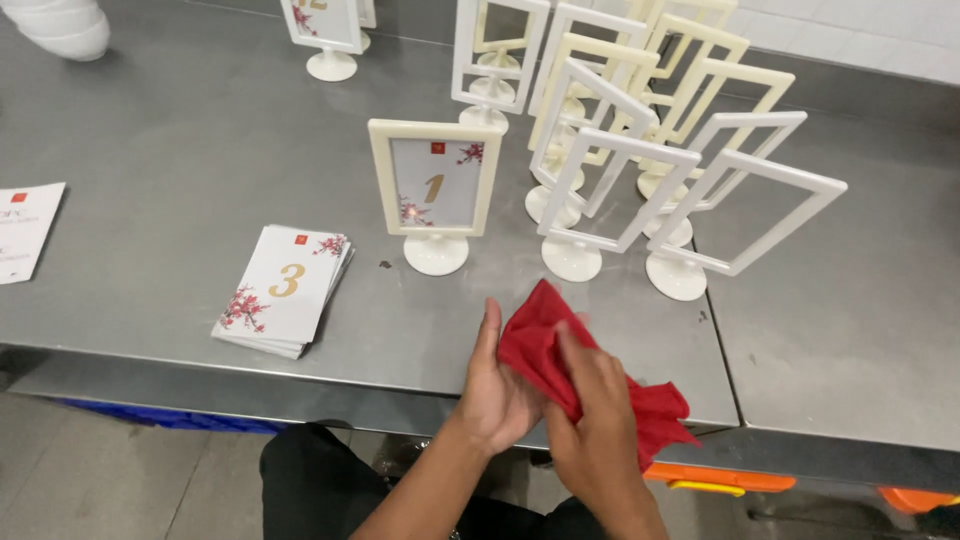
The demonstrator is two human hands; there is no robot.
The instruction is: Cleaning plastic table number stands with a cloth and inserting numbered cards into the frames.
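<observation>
A soft, matt red cloth [560, 365] is seen creased. Smooth, slightly glossy plastic is shown by the cream-white upright frames [690, 215]. The grey metal table [180, 180] is brushed, dully reflective; the stacked white cards [285, 290] are matt paper.

Both hands hold a red cloth [560, 360] at the near edge of a grey metal table [180, 170]. The left hand [497, 385] is open under the cloth, and the right hand [592, 415] presses on it from above with bent fingers. Just behind the cloth stands a cream frame stand [434, 190] with a numbered card inside. To the right of this stand is a group of empty cream frames [640, 150], close together. To the left of the stand lies a stack of cards [284, 288] with red flowers. Far left of the stand, a white paper [25, 230] lies at the table edge.
</observation>
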